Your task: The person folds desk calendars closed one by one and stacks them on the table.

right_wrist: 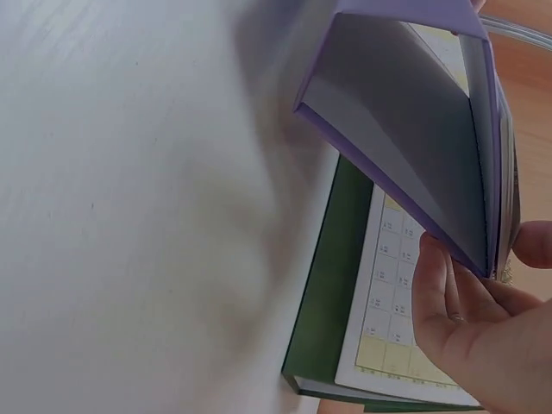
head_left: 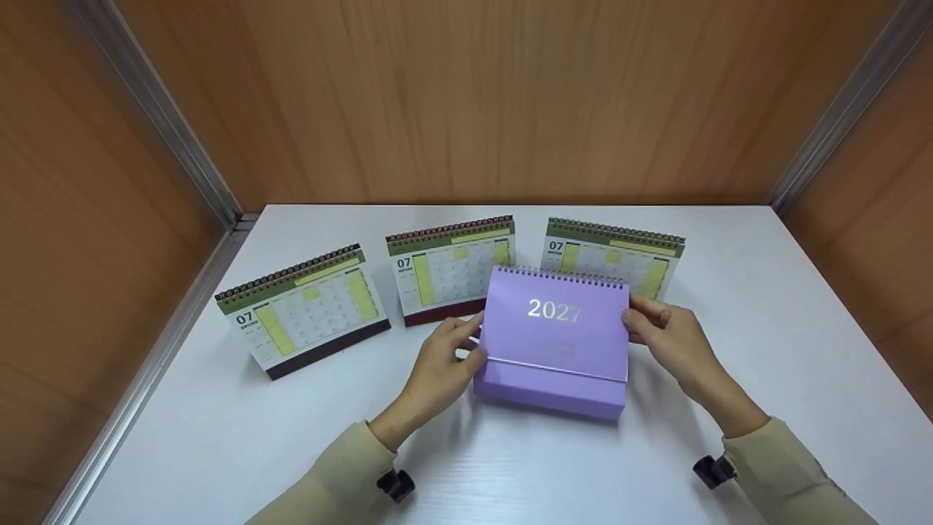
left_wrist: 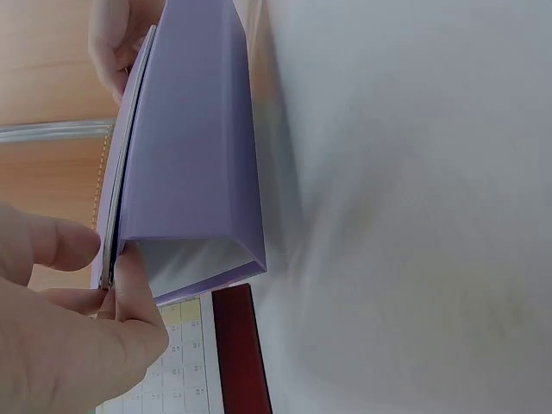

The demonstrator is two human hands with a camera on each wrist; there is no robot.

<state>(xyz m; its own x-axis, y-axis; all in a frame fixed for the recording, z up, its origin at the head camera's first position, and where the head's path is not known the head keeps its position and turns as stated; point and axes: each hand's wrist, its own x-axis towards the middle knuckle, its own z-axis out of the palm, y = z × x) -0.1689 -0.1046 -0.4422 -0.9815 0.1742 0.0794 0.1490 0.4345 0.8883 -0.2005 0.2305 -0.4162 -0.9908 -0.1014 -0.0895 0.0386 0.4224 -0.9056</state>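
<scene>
A purple desk calendar with "2027" on its cover stands tilted back on its folded base, wire binding along the top. My left hand holds its left edge; in the left wrist view the fingers reach behind the stacked pages and the thumb lies in front. At the upper right edge my right hand pinches the calendar. In the right wrist view its fingers sit behind the purple back panel, with the thumb on the page side. The base's hollow, open end shows there.
Three open calendars showing "07" stand behind: one with a black base strip at left, one with a dark red strip in the middle, one with a green base at right, partly hidden. Wooden panels enclose the white table.
</scene>
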